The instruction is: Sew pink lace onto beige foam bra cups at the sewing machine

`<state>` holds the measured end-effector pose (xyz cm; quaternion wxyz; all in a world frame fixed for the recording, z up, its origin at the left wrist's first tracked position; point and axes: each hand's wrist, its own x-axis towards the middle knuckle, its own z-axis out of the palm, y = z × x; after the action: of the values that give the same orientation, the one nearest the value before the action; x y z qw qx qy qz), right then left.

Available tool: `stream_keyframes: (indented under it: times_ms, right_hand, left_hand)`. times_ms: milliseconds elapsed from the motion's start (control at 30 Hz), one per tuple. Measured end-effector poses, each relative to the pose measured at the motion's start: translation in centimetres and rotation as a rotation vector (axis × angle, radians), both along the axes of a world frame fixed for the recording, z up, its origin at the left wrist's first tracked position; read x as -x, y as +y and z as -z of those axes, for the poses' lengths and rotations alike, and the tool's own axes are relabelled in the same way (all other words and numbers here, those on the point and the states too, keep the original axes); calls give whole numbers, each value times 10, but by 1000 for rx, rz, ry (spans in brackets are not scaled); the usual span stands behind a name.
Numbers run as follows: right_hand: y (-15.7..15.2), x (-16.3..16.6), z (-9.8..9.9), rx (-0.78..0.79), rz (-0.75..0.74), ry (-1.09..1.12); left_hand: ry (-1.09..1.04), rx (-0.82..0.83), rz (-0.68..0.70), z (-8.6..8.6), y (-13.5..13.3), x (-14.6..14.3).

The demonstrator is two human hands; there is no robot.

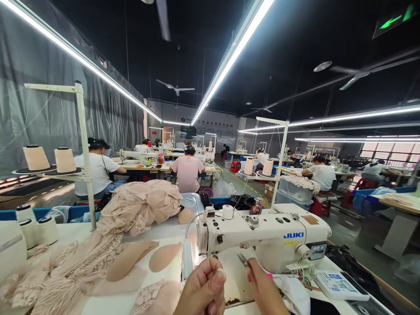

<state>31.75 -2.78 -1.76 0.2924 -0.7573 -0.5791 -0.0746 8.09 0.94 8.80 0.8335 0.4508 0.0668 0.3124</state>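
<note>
The left hand [206, 286] is curled closed in front of the sewing machine [269, 236], its thumb pressed against the bent fingers; whether something small is pinched there cannot be told. Just to its right, the right hand [262, 284] grasps a small metal tool [243, 259], whose tip points up and toward the left hand's side, in front of the machine's pale body. The tool's exact kind is too blurred to tell.

Directly beyond both hands, the machine stands on the white table [105, 304], its blue "JUKI" lettering above and to the right of the right hand. Left of the left hand lie a smooth beige oval piece [166, 257] and, farther left, beige fringed fabric [68, 273]. Beyond these, a large bunched heap of beige fabric [141, 201] rises beside a clear plastic bin [193, 201].

Just to the right of the right hand is a crumpled white cloth [297, 293]; past it are a tangle of pale cord [303, 270] and a white box with blue print [341, 285]. Well beyond the hands, a person in a pink shirt [187, 169] sits facing away.
</note>
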Motion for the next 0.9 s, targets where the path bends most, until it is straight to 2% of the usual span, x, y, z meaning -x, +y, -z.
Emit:
stream_keyframes:
  times_ms: [133, 267, 367, 433, 533, 600, 667, 733, 800, 900]
  right_hand:
    - [-20, -26, -49, -209, 110, 3]
    - [-8, -35, -91, -249, 145, -55]
    - [4, -32, -108, -234, 140, -56]
    - [2, -27, -112, -227, 120, -23]
    - [-17, -12, -102, -211, 54, 82]
    - [-35, 8, -86, -169, -27, 180]
    - [-52, 37, -64, -120, -141, 365]
    - [-65, 71, -41, -39, -265, 656]
    - [-72, 108, -21, 92, -409, 931]
    - [-72, 158, 0, 260, -594, 1219]
  left_hand:
    - [18, -38, -14, 3, 1, 0]
    - [21, -50, -18, 10, -1, -4]
    - [34, -47, -16, 13, -1, -2]
    - [60, -58, -40, 14, -3, 3]
    - [269, -278, -109, 14, -10, 23]
    - [475, -524, -142, 17, -16, 43]
    - [625, -686, -192, 24, -21, 63]
    - [699, -705, -256, 34, -23, 81]
    - [714, -637, -307, 47, -25, 96]
    - [613, -497, -393, 63, -30, 113]
